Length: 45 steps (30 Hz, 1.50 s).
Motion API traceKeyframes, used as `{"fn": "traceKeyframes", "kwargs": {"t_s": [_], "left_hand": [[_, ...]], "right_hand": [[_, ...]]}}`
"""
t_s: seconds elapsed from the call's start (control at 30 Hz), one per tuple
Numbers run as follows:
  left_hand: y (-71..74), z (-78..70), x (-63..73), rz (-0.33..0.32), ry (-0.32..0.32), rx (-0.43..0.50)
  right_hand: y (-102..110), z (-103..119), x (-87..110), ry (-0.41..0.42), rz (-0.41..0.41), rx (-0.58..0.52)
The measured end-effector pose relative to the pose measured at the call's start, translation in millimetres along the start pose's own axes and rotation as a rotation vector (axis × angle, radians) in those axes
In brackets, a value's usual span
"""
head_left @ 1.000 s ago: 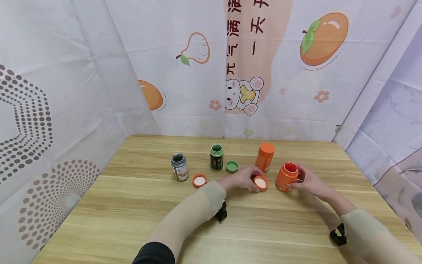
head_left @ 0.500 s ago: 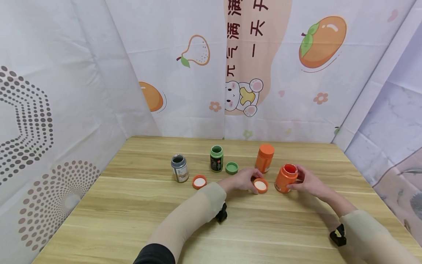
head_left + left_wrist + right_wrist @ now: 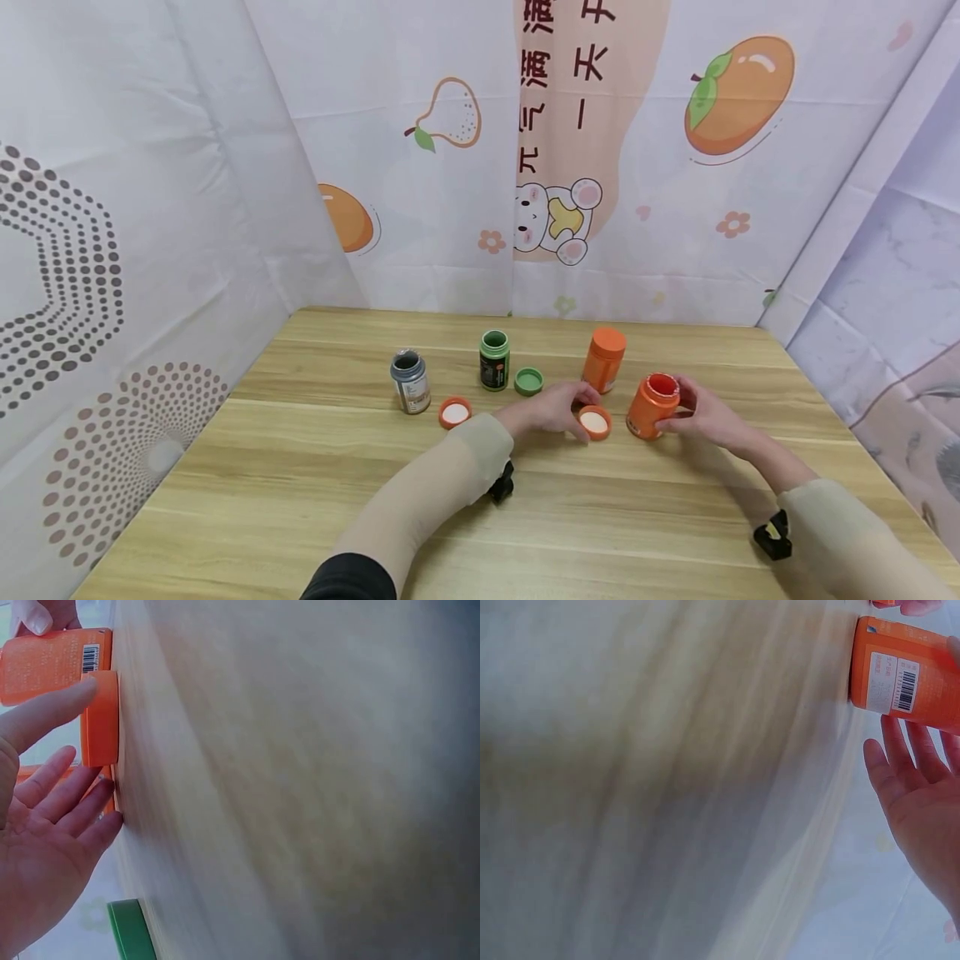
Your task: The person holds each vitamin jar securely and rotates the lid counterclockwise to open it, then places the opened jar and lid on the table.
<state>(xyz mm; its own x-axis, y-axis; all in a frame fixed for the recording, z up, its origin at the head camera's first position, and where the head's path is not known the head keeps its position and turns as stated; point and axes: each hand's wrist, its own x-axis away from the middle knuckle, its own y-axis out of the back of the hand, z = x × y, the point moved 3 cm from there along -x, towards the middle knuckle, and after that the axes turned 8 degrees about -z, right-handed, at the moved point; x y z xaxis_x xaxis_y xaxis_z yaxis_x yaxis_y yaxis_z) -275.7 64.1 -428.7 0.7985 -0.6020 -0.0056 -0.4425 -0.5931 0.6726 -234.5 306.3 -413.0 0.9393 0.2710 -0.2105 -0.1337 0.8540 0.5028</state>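
My left hand (image 3: 553, 408) rests around an orange cap (image 3: 595, 423) that lies on the table with its white inside up. Its thumb is at one edge and loosely spread fingers at the other. In the left wrist view the thumb tip overlaps the cap (image 3: 100, 720). My right hand (image 3: 708, 417) holds an upright, uncapped orange plastic bottle (image 3: 651, 410), thumb in front and fingers behind. The right wrist view shows the bottle's barcode label (image 3: 894, 682) and fingertips right at its side. Just behind the left hand stands a second orange bottle (image 3: 604, 358), with its cap on.
An open green bottle (image 3: 494, 362) and its green cap (image 3: 528, 382) are left of the hands on the wooden table (image 3: 315, 492). Further left are an open grey bottle (image 3: 412, 387) and another orange cap (image 3: 455, 412). Printed curtains (image 3: 420, 275) hang behind.
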Motion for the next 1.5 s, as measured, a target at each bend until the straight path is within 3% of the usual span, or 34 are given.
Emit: {"fn": "traceKeyframes", "kwargs": {"t_s": [0.5, 0.9, 1.27, 1.5], "left_hand": [[13.1, -9.9, 6.3, -0.027, -0.018, 0.06], [37.5, -9.2, 12.9, -0.179, -0.008, 0.13], [49.4, -9.8, 0.7, -0.318, 0.032, 0.241], [47.0, -5.8, -8.9, -0.357, 0.074, 0.288]], "right_hand": [[16.1, 7.0, 1.7, 0.037, 0.084, 0.004], [38.1, 25.6, -0.2, 0.04, 0.151, 0.036], [54.5, 49.3, -11.3, 0.059, 0.142, 0.07], [56.5, 57.7, -22.7, 0.001, 0.088, 0.14]]}}
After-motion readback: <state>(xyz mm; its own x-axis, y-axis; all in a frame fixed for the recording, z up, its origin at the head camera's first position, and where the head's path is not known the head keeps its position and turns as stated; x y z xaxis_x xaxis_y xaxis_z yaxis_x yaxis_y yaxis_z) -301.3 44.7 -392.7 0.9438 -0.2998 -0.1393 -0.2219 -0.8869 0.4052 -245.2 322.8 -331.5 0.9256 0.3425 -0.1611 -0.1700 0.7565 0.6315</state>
